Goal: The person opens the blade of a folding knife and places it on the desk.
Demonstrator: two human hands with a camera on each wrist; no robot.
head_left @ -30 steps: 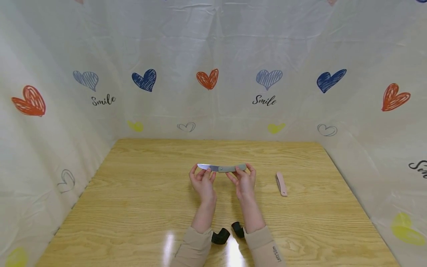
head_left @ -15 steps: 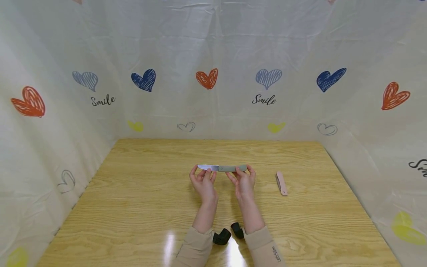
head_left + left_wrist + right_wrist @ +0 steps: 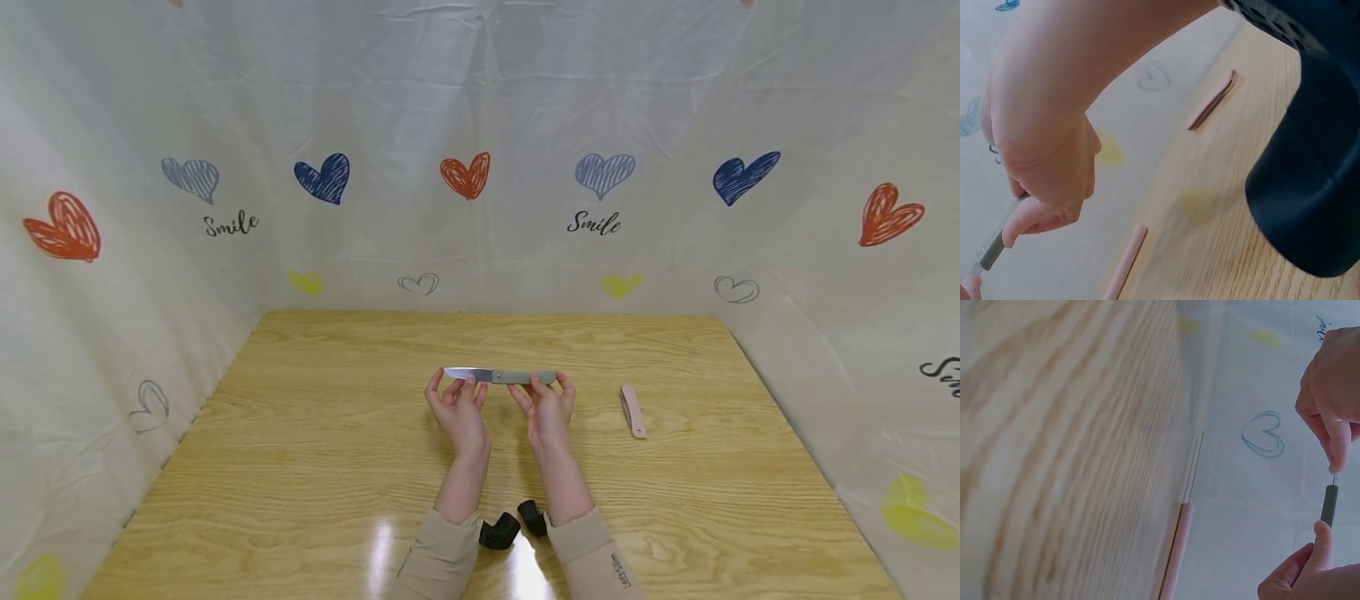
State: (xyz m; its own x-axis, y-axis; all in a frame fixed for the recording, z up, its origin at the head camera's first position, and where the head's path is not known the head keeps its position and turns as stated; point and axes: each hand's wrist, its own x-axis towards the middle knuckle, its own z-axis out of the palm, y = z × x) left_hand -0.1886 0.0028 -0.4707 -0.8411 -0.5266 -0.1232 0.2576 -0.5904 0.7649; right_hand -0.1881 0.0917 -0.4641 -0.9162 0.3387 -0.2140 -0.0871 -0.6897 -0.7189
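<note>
Presently, 1 unfolded pocketknife (image 3: 498, 376) is held above the wooden table (image 3: 300, 417), its blade (image 3: 460, 372) pinched by the left hand (image 3: 462, 418), its handle (image 3: 517, 377) by the right hand (image 3: 551, 418), probably to be kept level.

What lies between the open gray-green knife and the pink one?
Head view, from the gray-green knife rightward: fingers of the right hand gripping its handle end, then bare wooden tabletop up to the pink knife.
</note>
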